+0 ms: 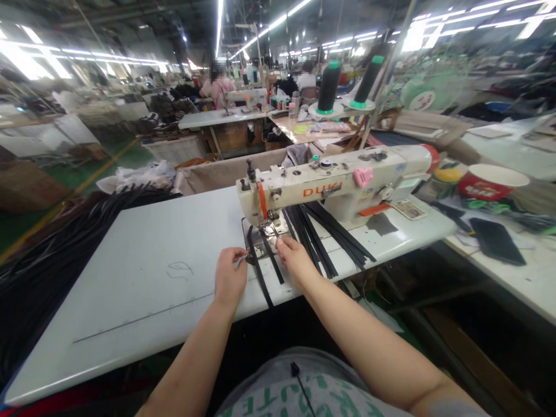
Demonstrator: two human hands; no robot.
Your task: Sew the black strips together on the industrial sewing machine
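A white sewing machine [299, 185] stands on a pale sewing table [143, 249]. My left hand [230, 277] is left of the needle area, fingers curled and thumb close to the index finger, beside a black strap [259, 275] that hangs over the table's front edge. My right hand [296, 262] is pinched at the metal needle plate, just right of a shorter black strap [273, 260]. Whatever either hand pinches is too small to make out. Several more black straps [310, 240] lie under the machine arm, right of my right hand.
Long black straps [87, 226] are heaped along the table's left side. Two black thread cones [329, 87] stand behind the machine. On the right are a phone [497, 240] and a red-and-white tub [493, 180]. People sit at machines further back.
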